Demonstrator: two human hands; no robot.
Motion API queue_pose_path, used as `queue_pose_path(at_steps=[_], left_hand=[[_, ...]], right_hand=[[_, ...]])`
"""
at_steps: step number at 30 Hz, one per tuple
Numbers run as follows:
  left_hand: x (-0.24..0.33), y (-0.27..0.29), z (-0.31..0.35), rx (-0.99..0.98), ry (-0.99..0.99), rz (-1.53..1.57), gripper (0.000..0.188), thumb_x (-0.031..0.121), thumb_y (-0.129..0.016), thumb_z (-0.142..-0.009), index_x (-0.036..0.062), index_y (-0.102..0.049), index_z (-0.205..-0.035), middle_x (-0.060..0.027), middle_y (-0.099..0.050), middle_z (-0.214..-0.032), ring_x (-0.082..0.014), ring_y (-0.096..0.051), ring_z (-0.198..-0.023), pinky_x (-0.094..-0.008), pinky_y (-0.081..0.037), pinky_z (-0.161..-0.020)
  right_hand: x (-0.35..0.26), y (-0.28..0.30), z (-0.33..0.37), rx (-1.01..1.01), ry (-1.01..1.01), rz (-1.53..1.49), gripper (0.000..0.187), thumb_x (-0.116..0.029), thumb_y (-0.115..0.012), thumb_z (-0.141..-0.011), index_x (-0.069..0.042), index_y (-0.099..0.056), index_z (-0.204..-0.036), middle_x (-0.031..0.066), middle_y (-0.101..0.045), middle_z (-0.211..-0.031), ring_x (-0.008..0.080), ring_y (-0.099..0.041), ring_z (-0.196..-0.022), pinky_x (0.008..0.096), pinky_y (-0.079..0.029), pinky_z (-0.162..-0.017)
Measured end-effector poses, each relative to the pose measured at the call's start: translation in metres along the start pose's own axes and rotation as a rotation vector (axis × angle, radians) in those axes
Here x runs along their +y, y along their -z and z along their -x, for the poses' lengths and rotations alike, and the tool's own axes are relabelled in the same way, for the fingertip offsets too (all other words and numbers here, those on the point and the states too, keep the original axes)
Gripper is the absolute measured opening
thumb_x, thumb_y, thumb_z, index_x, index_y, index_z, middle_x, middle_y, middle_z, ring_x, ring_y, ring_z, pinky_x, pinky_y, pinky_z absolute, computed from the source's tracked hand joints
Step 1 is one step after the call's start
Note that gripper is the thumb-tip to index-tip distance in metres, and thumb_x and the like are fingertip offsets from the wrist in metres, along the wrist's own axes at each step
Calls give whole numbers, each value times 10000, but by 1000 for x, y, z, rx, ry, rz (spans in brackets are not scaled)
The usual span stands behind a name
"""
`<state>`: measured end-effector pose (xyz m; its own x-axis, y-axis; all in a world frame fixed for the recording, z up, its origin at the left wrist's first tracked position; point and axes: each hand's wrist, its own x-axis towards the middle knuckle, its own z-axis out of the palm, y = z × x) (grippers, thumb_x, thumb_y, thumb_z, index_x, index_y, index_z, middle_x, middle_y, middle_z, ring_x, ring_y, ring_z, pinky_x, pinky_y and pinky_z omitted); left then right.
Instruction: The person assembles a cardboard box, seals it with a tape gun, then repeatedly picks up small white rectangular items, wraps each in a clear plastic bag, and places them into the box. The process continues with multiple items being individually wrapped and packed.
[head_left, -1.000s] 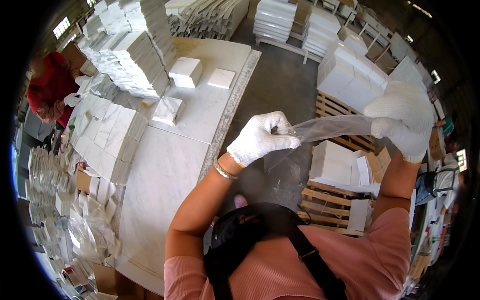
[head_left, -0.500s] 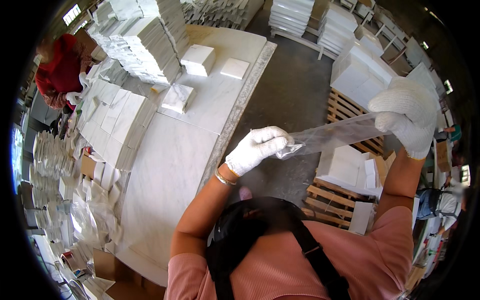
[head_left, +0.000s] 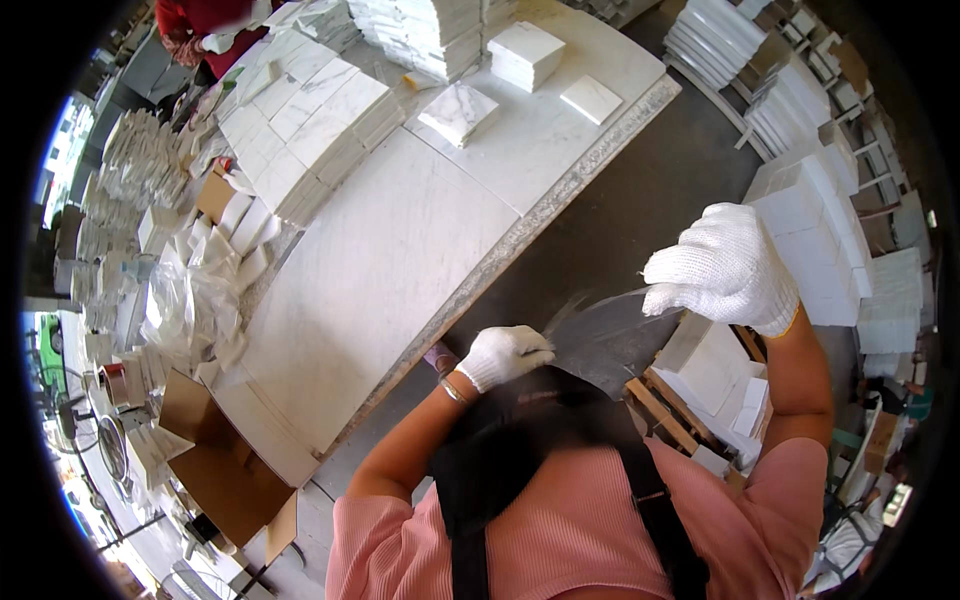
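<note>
– What is shown beside the marble surface [head_left: 380,250]?
– Clear plastic [head_left: 605,312], held out past the surface's right edge, above the floor, between two gloved hands.
– How is it gripped?
– One end is pinched in the closed right hand [head_left: 722,270], well apart from the surface; the other is met by the left hand [head_left: 508,358], fingers curled shut, just off the surface's edge.
– And around it?
– Pale tiles [head_left: 300,110] are stacked on the surface's far part; an opened cardboard box [head_left: 232,468] is seen at its near end.

Clear plastic film [head_left: 607,318] there, thin and see-through, up in the air, its upper edge bowing, slanting from the gloved left hand [head_left: 508,356] up to the gloved right hand [head_left: 722,268]!
</note>
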<state>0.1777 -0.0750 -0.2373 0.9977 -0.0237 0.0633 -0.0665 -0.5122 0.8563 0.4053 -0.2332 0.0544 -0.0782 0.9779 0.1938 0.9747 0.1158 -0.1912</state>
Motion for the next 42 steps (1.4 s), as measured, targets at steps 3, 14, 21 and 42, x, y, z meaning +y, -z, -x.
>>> queue_pose_path(at_steps=[3, 14, 21, 42], left_hand=[[-23, -10, 42, -56, 203, -9, 232, 338, -714, -926, 114, -773, -936, -104, -721, -883, -303, -711, -827, -397, -561, -736], [-67, -45, 153, 408, 581, -100, 242, 380, -693, -924, 162, -792, -956, -60, -754, -929, -282, -724, -873, -405, -576, -758], [-88, -40, 174, 369, 754, -73, 318, 439, -611, -970, 191, -768, -1091, -65, -757, -1053, -288, -723, -960, -417, -575, -817], [-154, -42, 224, 697, 797, -696, 513, 526, -504, -1025, 143, -646, -1336, -134, -647, -1366, -316, -632, -1208, -412, -494, -1018]], right_hand=[[11, -60, -38, 72, 161, -59, 264, -426, -799, -782, -173, -737, -827, -16, -624, -653, 188, -563, -532, 339, -411, -532], [-22, -200, -200, 70, 694, -217, 323, -468, -770, -811, -180, -625, -795, -2, -484, -585, 207, -522, -507, 362, -369, -500], [-47, -236, -261, -113, 811, -206, 318, -465, -662, -915, -193, -604, -760, 19, -566, -606, 240, -597, -538, 396, -456, -530], [-67, -333, -369, -273, 919, -414, 434, -543, -721, -855, -172, -555, -702, 33, -558, -593, 276, -567, -524, 400, -433, -498]])
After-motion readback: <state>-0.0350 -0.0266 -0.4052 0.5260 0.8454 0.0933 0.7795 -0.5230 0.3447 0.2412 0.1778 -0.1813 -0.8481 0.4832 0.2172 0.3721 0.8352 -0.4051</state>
